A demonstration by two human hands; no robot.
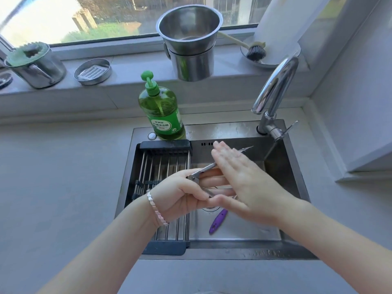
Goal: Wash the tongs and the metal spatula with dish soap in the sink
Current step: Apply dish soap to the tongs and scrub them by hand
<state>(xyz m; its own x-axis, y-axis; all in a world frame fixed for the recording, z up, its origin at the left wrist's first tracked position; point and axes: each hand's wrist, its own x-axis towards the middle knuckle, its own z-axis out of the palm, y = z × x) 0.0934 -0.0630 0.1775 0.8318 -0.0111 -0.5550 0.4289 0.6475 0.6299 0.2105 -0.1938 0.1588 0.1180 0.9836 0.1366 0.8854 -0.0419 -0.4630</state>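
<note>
- gripping tongs at the hinge end with left hand, over sink
- pressing flat, straight-fingered right hand along one arm
- probably stiff, light, slippery; best held near hinge
- leaving spatula on sink floor

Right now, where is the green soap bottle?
In head view, the green soap bottle stands on the steel sink's back rim, left of the chrome faucet.

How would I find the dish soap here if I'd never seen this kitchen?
Start at the steel sink. On its back rim, left of the curved faucet and just behind the black drying rack, stands the dish soap bottle. It is the only see-through green bottle, with a green pump top.
</note>
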